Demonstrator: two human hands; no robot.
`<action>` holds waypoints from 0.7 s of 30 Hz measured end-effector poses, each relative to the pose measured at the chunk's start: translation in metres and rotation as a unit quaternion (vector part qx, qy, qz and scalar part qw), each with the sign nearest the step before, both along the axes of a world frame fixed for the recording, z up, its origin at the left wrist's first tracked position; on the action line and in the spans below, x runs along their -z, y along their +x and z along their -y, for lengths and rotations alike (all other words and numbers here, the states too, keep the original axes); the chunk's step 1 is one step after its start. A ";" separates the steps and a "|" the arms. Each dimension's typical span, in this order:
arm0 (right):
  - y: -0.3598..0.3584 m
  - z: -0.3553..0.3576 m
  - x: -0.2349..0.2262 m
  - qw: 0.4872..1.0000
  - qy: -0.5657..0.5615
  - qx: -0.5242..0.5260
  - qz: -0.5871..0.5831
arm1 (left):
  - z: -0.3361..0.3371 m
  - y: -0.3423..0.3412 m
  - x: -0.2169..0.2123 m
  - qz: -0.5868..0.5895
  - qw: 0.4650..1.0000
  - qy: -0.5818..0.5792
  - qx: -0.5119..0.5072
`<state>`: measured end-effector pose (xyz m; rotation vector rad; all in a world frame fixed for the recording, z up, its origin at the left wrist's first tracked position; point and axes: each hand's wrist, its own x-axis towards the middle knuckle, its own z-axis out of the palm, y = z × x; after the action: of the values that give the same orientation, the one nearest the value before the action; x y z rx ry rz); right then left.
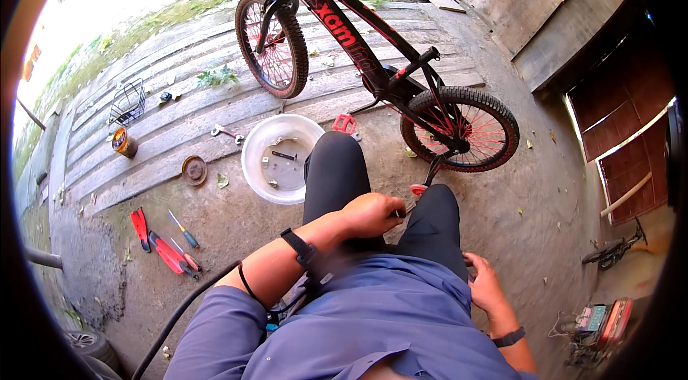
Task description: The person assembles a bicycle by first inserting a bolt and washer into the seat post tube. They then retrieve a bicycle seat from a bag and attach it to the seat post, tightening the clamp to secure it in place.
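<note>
My left hand [374, 215] is closed in front of my knees; a small dark bit shows at its fingertips, too small to make out. My right hand [487, 285] is beside my right thigh, fingers loosely bent and partly hidden by the leg, nothing visible in it. Before me stands a black bicycle [358, 32] with red lettering and red spokes. A black strut runs from its rear wheel [494, 104] to a small red round piece [418, 190] by my right knee. Left of my knee sits a whitish plastic basin [251, 165] holding a dark bar [284, 155] and small parts.
At left lie red-handled tools [168, 256] and a screwdriver [188, 236]. Farther off are a wrench [228, 134], a rusty round lid [193, 171], a brown can [124, 142] and a wire basket [127, 102]. Wooden planks [165, 129] cover the ground beyond. A battery-like box [602, 323] stands lower right.
</note>
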<state>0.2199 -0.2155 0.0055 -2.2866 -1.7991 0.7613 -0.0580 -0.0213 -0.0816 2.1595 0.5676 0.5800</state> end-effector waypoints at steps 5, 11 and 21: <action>0.016 0.011 -0.027 0.977 -0.034 -0.204 -0.046 | 0.000 -0.005 -0.008 0.012 0.998 -0.056 -0.019; -0.017 -0.009 -0.021 0.958 0.078 -0.258 0.099 | 0.002 -0.005 -0.003 0.016 0.998 -0.061 -0.028; -0.018 -0.038 0.037 0.958 0.221 -0.178 0.026 | 0.001 -0.003 -0.008 0.000 0.997 -0.069 -0.039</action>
<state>0.2014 -0.1775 -0.0316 -1.7382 -2.1717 0.2896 -0.0607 -0.0220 -0.0733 2.0147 0.6744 0.5652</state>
